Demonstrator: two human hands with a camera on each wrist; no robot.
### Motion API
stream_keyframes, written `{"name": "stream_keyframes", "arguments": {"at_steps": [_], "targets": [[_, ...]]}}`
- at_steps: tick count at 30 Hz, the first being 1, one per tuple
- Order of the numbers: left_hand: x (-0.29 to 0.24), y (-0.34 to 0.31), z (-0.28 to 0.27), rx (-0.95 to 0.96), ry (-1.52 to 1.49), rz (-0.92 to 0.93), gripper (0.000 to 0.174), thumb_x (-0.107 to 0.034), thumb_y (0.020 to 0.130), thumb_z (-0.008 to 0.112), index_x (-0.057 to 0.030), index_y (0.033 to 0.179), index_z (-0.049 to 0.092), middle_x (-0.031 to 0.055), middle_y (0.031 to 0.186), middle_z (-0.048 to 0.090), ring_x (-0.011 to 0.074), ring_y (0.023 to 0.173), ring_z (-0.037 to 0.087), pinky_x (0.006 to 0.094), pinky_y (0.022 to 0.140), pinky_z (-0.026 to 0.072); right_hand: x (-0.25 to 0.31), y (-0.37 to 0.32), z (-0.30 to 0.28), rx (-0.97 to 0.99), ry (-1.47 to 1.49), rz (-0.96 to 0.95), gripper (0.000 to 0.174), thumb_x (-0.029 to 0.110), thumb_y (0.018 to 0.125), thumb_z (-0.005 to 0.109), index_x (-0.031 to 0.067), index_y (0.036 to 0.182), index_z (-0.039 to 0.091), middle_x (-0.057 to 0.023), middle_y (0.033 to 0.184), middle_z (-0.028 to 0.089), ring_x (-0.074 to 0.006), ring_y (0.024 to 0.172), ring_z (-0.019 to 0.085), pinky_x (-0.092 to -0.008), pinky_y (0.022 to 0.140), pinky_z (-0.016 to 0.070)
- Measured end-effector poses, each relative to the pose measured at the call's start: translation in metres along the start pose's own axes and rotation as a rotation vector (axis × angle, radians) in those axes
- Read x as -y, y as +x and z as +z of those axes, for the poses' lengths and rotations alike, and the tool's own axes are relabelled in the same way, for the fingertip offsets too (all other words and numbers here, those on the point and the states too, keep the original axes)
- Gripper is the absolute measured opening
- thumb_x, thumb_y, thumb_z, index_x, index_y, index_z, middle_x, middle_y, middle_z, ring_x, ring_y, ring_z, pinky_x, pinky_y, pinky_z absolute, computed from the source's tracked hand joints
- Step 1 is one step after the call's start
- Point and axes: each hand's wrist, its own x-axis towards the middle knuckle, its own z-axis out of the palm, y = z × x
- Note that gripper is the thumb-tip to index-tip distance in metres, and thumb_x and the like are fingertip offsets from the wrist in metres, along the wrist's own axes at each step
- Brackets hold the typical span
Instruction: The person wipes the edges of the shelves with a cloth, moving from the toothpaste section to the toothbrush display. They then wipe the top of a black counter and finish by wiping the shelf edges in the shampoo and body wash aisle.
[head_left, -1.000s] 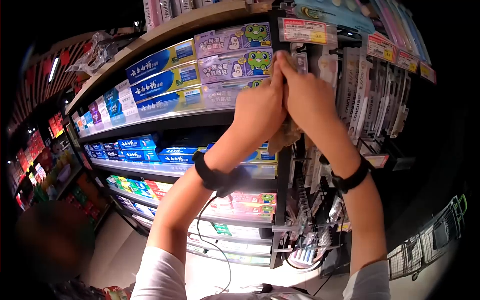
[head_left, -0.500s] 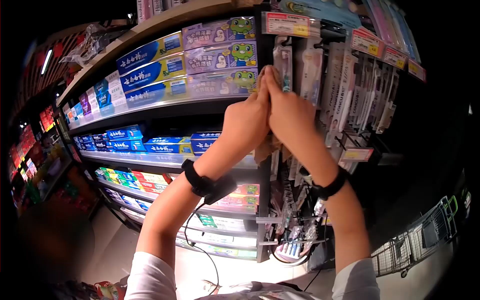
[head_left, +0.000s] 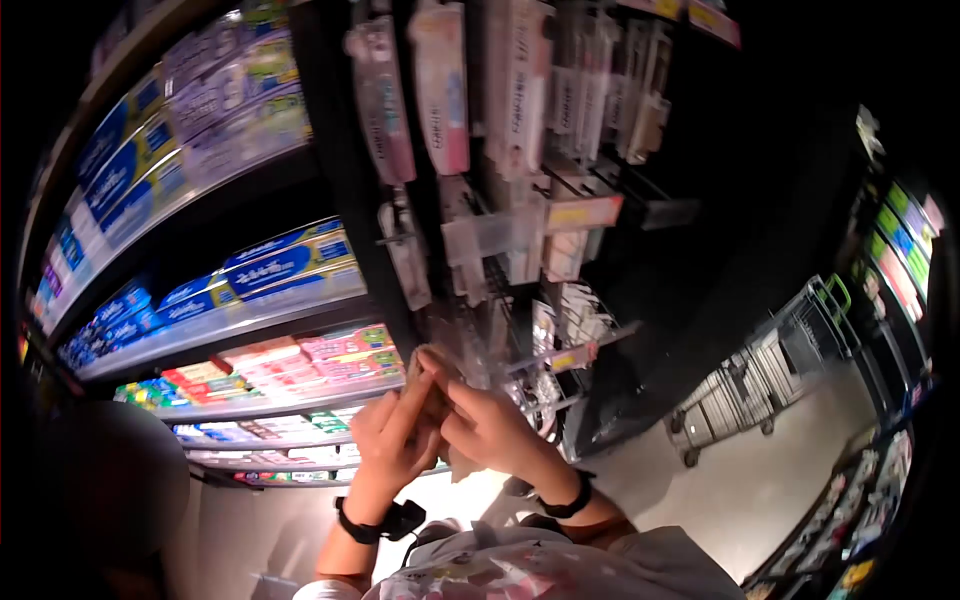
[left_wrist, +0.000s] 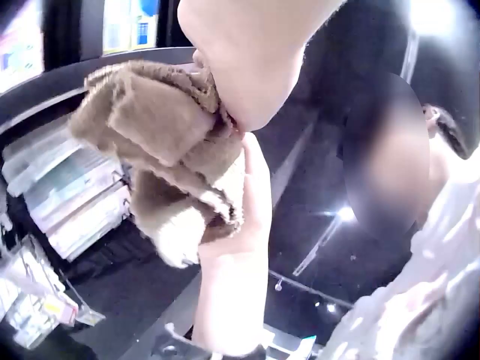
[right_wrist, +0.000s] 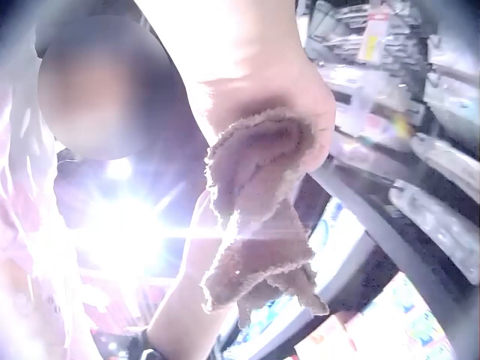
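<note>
A crumpled brown cloth (left_wrist: 161, 124) with fuzzy edges is bunched between my two hands, its loose folds hanging below them in the right wrist view. My left hand (head_left: 385, 435) grips it from one side, index finger pointing forward. From the other side my right hand (head_left: 495, 432) holds the same cloth, and the index fingertips meet at the front. The palms hide part of the cloth in the head view. Both hands are low before my body, near the lower end of the hanging toothbrush packs (head_left: 440, 90).
Shelves on the left carry blue toothpaste boxes (head_left: 270, 265), with pink boxes (head_left: 350, 350) lower down. Metal hooks and price tags (head_left: 583, 212) jut out ahead. A shopping cart (head_left: 760, 365) stands on the floor to the right, and another stocked shelf (head_left: 850, 520) lines the far right.
Both hands, still together on the cloth, have come down from beside the upper toothpaste shelf towards my body. The head view has swung right and down, showing more floor and the cart.
</note>
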Motion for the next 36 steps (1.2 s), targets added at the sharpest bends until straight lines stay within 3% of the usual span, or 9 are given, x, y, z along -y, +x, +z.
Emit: {"name": "stream_keyframes", "arguments": {"at_steps": [2,6,10,16,21,24,28,34,36], "targets": [[-0.003,-0.013,0.023,0.120,-0.115,-0.150,0.055,-0.002,0.064,0.064,-0.0047,0.119,0.057,0.0080,0.062,0.044,0.0241,0.050,0.047,0.0336,0.047,0.0386,-0.016,-0.021,0.007,-0.106,-0.019,0.214,0.060,0.010,0.081,0.054,0.0133,0.138,0.036,-0.0157,0.063,0.058,-0.0323,0.055,0.059,-0.0382,0.052,0.0460],[-0.003,-0.025,0.050,0.267,-0.327,-0.186,0.050,-0.002,0.068,0.058,-0.0043,0.117,0.058,0.0126,0.067,0.049,0.0288,0.055,0.051,0.0349,0.051,0.0422,-0.032,-0.048,0.007,-0.265,-0.075,0.275,0.055,0.010,0.082,0.053,0.0108,0.135,0.039,-0.0198,0.097,0.062,-0.0354,0.068,0.061,-0.0376,0.061,0.0493],[-0.012,-0.016,0.082,0.312,-0.485,-0.176,0.039,-0.005,0.074,0.055,-0.0044,0.113,0.059,0.0127,0.069,0.051,0.0292,0.060,0.052,0.0371,0.055,0.0431,-0.026,-0.063,-0.010,-0.455,-0.221,0.296,0.050,0.009,0.084,0.052,0.0103,0.133,0.041,-0.0210,0.109,0.058,-0.0352,0.083,0.061,-0.0369,0.069,0.0498],[-0.044,-0.024,0.139,0.412,-0.712,-0.047,0.032,-0.007,0.077,0.056,-0.0026,0.108,0.060,0.0134,0.069,0.051,0.0303,0.061,0.054,0.0371,0.056,0.0445,-0.037,-0.116,-0.035,-0.650,-0.492,0.330,0.045,0.004,0.084,0.050,0.0065,0.129,0.046,-0.0209,0.105,0.056,-0.0350,0.088,0.059,-0.0375,0.076,0.0475],[-0.067,-0.026,0.163,0.506,-0.894,0.064,0.046,-0.006,0.067,0.059,-0.0111,0.112,0.060,0.0083,0.070,0.041,0.0256,0.059,0.047,0.0344,0.053,0.0434,-0.016,-0.143,-0.051,-0.811,-0.472,0.769,0.042,-0.003,0.079,0.050,0.0048,0.121,0.052,-0.0145,0.097,0.060,-0.0292,0.081,0.060,-0.0355,0.075,0.0479],[-0.070,-0.029,0.181,0.483,-0.921,0.201,0.046,-0.004,0.065,0.057,-0.0131,0.109,0.061,0.0081,0.077,0.045,0.0277,0.065,0.051,0.0366,0.056,0.0444,-0.039,-0.164,-0.059,-1.015,-0.501,0.596,0.034,-0.003,0.077,0.050,0.0041,0.109,0.054,-0.0142,0.094,0.059,-0.0282,0.081,0.059,-0.0350,0.075,0.0473],[-0.075,-0.020,0.202,0.498,-0.780,-0.017,0.042,-0.002,0.070,0.056,-0.0085,0.111,0.059,0.0129,0.080,0.048,0.0324,0.073,0.054,0.0404,0.065,0.0465,-0.060,-0.157,-0.088,-0.845,-0.401,0.527,0.018,-0.002,0.079,0.051,-0.0003,0.097,0.055,-0.0153,0.098,0.057,-0.0254,0.087,0.056,-0.0311,0.078,0.0445],[-0.077,0.035,0.258,0.352,-0.651,-0.197,0.057,0.002,0.072,0.053,0.0013,0.128,0.042,0.0218,0.104,0.046,0.0373,0.092,0.046,0.0401,0.081,0.0404,-0.104,-0.093,-0.151,-0.499,-0.645,0.222,0.043,0.005,0.087,0.047,-0.0010,0.129,0.044,-0.0251,0.128,0.044,-0.0342,0.112,0.051,-0.0357,0.091,0.0423],[-0.077,0.064,0.286,0.239,-0.613,-0.215,0.056,0.000,0.073,0.052,0.0007,0.128,0.042,0.0220,0.106,0.045,0.0381,0.095,0.044,0.0413,0.083,0.0393,-0.121,-0.064,-0.180,-0.463,-0.397,0.234,0.048,0.007,0.088,0.047,-0.0030,0.133,0.037,-0.0287,0.136,0.033,-0.0375,0.119,0.046,-0.0349,0.094,0.0401]]}}
